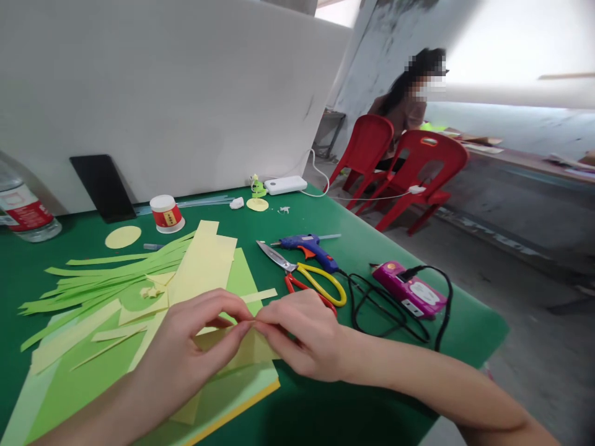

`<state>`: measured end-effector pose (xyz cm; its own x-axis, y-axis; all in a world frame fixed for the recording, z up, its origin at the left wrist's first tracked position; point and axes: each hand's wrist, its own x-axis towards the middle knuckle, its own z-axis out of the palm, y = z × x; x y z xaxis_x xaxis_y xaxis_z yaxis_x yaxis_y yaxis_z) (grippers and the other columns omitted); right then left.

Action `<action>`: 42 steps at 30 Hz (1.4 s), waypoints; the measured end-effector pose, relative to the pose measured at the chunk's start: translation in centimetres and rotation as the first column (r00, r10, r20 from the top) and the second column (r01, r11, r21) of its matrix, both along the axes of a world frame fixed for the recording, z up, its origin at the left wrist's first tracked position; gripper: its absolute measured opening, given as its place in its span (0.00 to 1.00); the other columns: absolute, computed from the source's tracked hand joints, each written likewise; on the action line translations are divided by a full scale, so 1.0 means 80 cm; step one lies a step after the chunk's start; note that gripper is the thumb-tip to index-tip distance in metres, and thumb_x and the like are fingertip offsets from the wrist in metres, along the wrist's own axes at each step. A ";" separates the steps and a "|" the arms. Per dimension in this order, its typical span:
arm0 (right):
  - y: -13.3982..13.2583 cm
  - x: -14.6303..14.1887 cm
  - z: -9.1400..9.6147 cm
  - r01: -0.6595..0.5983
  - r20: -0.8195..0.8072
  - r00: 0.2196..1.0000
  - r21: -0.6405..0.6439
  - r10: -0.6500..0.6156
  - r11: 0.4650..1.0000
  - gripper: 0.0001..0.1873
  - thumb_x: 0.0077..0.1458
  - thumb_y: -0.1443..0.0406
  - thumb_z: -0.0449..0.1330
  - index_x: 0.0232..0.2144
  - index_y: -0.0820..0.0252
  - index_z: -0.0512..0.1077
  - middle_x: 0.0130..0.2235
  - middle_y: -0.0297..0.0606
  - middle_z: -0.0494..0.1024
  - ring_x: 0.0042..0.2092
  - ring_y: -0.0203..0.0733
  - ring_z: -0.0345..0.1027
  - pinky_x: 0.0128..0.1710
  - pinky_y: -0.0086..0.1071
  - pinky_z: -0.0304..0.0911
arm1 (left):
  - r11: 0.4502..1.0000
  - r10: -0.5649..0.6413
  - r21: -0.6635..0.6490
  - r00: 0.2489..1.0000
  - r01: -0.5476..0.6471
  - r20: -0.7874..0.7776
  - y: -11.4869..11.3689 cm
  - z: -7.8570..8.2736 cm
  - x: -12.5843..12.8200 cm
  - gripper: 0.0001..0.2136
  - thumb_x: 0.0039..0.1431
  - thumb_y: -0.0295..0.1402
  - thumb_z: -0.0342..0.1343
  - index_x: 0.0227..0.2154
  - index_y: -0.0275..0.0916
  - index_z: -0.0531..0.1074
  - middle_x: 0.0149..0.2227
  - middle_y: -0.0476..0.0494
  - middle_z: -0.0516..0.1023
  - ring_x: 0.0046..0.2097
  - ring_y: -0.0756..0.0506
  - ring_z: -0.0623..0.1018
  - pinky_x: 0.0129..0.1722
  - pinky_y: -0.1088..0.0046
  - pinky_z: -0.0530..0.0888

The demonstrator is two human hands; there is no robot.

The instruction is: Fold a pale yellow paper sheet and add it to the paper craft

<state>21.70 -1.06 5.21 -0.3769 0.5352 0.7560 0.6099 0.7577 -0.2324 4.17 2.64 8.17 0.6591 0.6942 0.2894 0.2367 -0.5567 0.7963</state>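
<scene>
Low over the paper pile, my left hand [204, 334] and my right hand [307, 334] meet fingertip to fingertip. Both are closed in a pinch; what sits between the fingers is too small and covered to make out. Beneath them lie pale yellow paper sheets [202, 260] and green paper [93, 371]. A narrow pale yellow paper strip [263, 296] shows just behind the fingertips. Fringed green strips [111, 279] fan out to the left, with small pale folded paper pieces [151, 292] beside them. Scissors [320, 282] with yellow and red handles lie behind my right hand.
A blue glue gun [309, 246] lies beyond the scissors, its black cord near a purple power box [409, 290]. Farther back stand a paper cup [166, 214], a black phone [103, 188] and a bottle [25, 207]. A person [404, 105] sits beyond red chairs [423, 161].
</scene>
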 end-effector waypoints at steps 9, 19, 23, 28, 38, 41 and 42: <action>-0.001 0.008 0.014 -0.015 0.016 1.000 0.097 0.013 0.995 0.08 0.54 0.74 0.51 0.26 0.67 0.67 0.18 0.35 0.70 0.19 0.31 0.59 0.17 0.27 0.53 | 0.997 0.080 0.007 0.992 -0.080 -0.094 0.010 0.007 -0.003 0.06 0.53 0.28 0.52 0.24 0.41 0.73 0.26 0.52 0.76 0.27 0.53 0.73 0.23 0.85 0.69; 0.001 0.047 0.056 0.315 -0.126 0.947 0.204 -0.294 0.927 0.08 0.52 0.75 0.54 0.26 0.60 0.66 0.18 0.29 0.69 0.19 0.27 0.58 0.20 0.21 0.56 | 0.927 0.301 -0.138 0.912 -0.348 -0.278 0.069 0.011 -0.031 0.10 0.51 0.42 0.56 0.27 0.41 0.73 0.29 0.49 0.79 0.32 0.46 0.79 0.32 0.75 0.75; 0.007 0.041 0.047 0.165 -0.091 0.983 0.054 -0.160 0.985 0.07 0.53 0.75 0.53 0.26 0.62 0.66 0.20 0.31 0.72 0.21 0.27 0.61 0.21 0.20 0.57 | 0.932 0.307 -0.154 0.941 -0.328 -0.143 0.062 0.006 -0.022 0.11 0.55 0.43 0.51 0.33 0.42 0.73 0.37 0.48 0.79 0.37 0.47 0.78 0.35 0.76 0.75; 0.014 0.015 0.015 0.009 -0.041 0.999 -0.095 -0.013 0.995 0.06 0.55 0.71 0.53 0.31 0.65 0.70 0.25 0.34 0.75 0.25 0.28 0.68 0.24 0.21 0.60 | 0.997 0.070 -0.028 0.995 -0.072 -0.065 0.020 -0.009 -0.004 0.07 0.57 0.34 0.51 0.31 0.44 0.75 0.31 0.52 0.79 0.32 0.51 0.77 0.33 0.81 0.74; 0.004 0.005 0.008 -0.002 -0.104 0.994 -0.113 -0.009 0.994 0.06 0.56 0.70 0.54 0.31 0.65 0.71 0.26 0.35 0.76 0.27 0.29 0.69 0.26 0.21 0.61 | 0.996 0.065 -0.064 0.997 -0.068 -0.036 0.009 -0.014 0.002 0.05 0.55 0.29 0.53 0.29 0.40 0.74 0.29 0.51 0.78 0.30 0.53 0.76 0.31 0.82 0.75; 0.005 0.003 0.005 0.027 -0.102 0.994 -0.183 -0.046 0.983 0.06 0.55 0.67 0.56 0.29 0.64 0.71 0.26 0.34 0.76 0.27 0.29 0.69 0.26 0.21 0.61 | 0.998 0.054 -0.027 0.998 -0.055 -0.044 0.010 -0.012 0.002 0.06 0.55 0.27 0.52 0.28 0.39 0.74 0.28 0.51 0.78 0.30 0.53 0.75 0.30 0.82 0.74; 0.005 0.002 0.003 0.033 -0.096 0.994 -0.196 -0.053 0.980 0.06 0.55 0.67 0.56 0.28 0.64 0.71 0.25 0.34 0.76 0.26 0.29 0.69 0.25 0.22 0.60 | 0.998 0.051 -0.028 0.997 -0.052 -0.055 0.010 -0.011 0.003 0.06 0.54 0.26 0.52 0.27 0.39 0.74 0.28 0.51 0.78 0.29 0.53 0.75 0.29 0.83 0.74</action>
